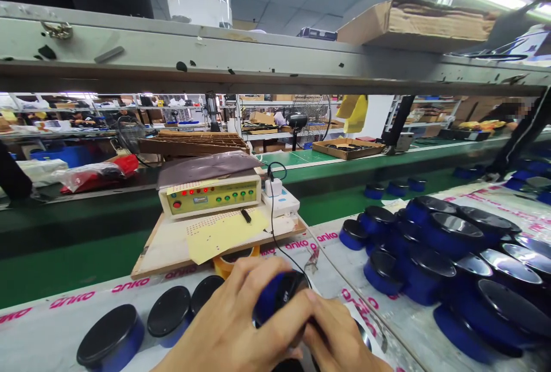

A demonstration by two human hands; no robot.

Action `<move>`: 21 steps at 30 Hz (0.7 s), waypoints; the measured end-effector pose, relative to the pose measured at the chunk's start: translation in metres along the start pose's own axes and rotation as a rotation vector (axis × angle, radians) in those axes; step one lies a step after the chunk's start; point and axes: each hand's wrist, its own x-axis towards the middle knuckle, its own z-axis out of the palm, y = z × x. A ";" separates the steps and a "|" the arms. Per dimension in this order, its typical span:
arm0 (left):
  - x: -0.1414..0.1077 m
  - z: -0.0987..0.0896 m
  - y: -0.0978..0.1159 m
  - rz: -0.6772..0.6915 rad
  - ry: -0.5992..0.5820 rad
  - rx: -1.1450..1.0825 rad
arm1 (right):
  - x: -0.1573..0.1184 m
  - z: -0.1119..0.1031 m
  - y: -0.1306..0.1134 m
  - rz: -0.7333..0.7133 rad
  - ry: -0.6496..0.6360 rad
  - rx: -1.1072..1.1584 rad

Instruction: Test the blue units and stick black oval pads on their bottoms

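Note:
My left hand [241,320] is closed around a blue and black round device [275,297], fingers over its top and far side. The device is tilted, and a white "OFF" mark shows on its black part. My right hand [340,332] is also closed, its curled fingers pressed to the near right side of the same device. Its fingertips are partly hidden, so whether it also pinches a plug cannot be seen. A thin black cable [275,234] runs from a white adapter [274,188] down behind my hands. Left of them stand several blue round devices with black tops [111,334].
A tester box with lit buttons [210,195] sits on a wooden board [150,251], with a tape roll [224,266] under its edge. Several blue devices [430,268] are piled at right. Behind runs a green conveyor [322,205]; a metal shelf beam [258,56] crosses above.

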 end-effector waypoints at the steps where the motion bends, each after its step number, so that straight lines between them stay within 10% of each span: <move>1: -0.002 0.001 -0.002 -0.016 -0.030 -0.010 | 0.000 -0.001 0.000 -0.004 -0.009 -0.001; 21: -0.024 0.036 -0.018 -0.009 -0.051 0.211 | -0.002 -0.003 0.004 -0.068 0.004 -0.298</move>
